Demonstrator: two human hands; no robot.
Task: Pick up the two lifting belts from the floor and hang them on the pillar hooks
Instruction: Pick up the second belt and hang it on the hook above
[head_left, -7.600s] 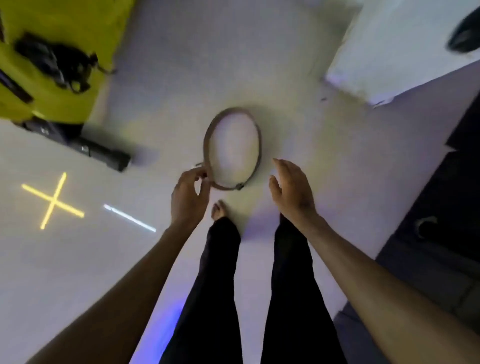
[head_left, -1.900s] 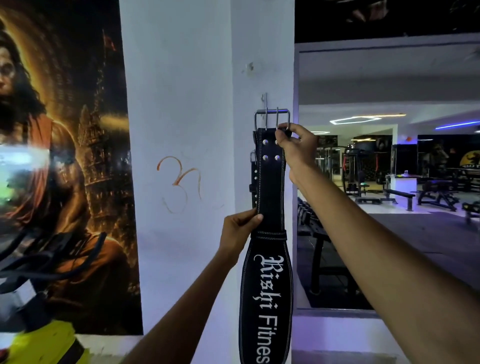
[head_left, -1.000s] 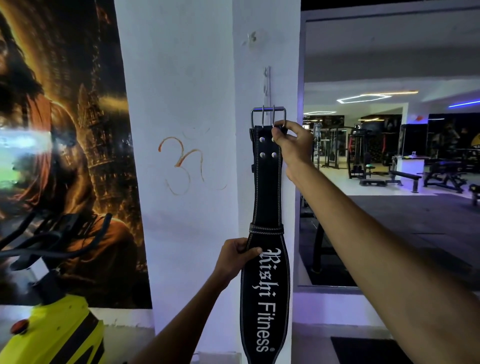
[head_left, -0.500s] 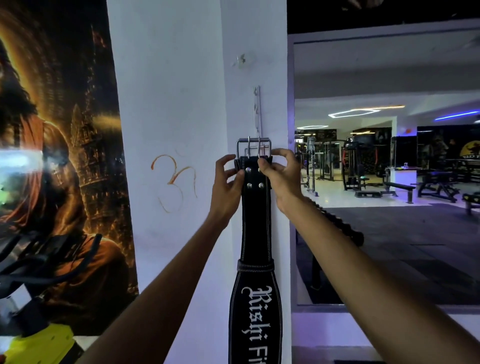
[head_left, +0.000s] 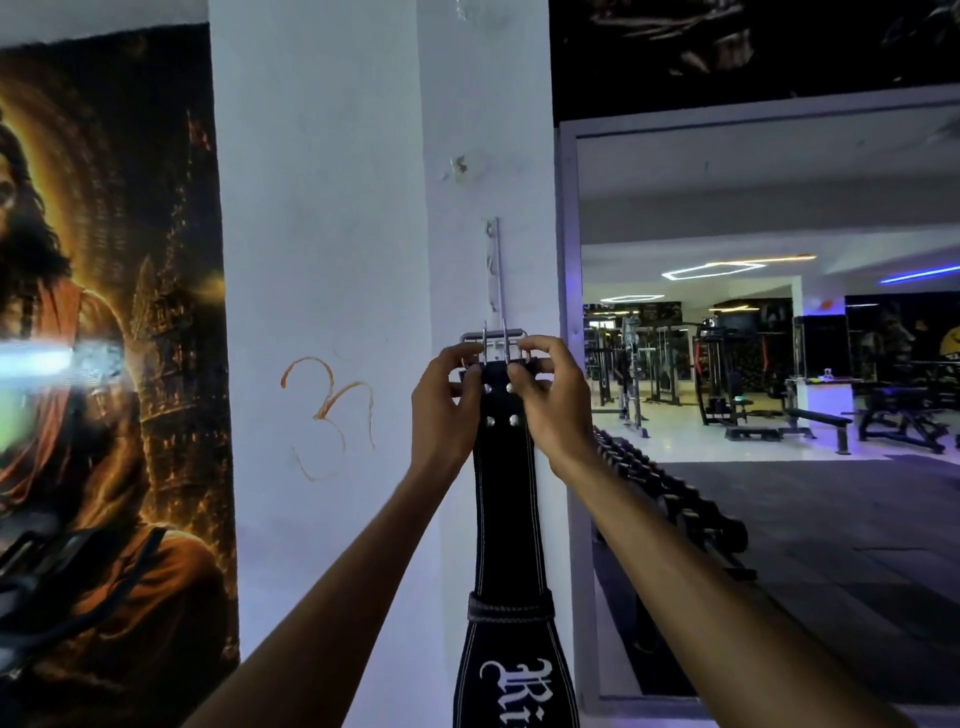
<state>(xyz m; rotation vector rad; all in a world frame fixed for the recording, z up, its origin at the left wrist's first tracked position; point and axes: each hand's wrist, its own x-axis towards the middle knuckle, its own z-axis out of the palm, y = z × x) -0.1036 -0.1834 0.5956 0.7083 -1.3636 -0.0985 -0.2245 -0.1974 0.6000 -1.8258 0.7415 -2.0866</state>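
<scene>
A black leather lifting belt (head_left: 506, 519) with white stitching and white lettering hangs straight down in front of the white pillar (head_left: 322, 260). Its steel double-prong buckle (head_left: 494, 340) is at the top, just under a narrow vertical metal hook strip (head_left: 493, 265) fixed to the pillar. My left hand (head_left: 447, 400) pinches the belt's top left edge below the buckle. My right hand (head_left: 545, 400) pinches the top right edge. Whether the buckle sits on a hook I cannot tell. The second belt is out of sight.
A large dark poster with an orange glow (head_left: 104, 364) covers the wall left of the pillar. A wall mirror (head_left: 779, 364) on the right shows gym machines and benches. A row of dumbbells (head_left: 670, 493) runs along the mirror's base. Dark handlebars (head_left: 47, 587) stick in at lower left.
My left hand left the belt's middle and rose to the top beside my right hand. The buckle, which dropped below the hook strip, now sits close under its lower end.
</scene>
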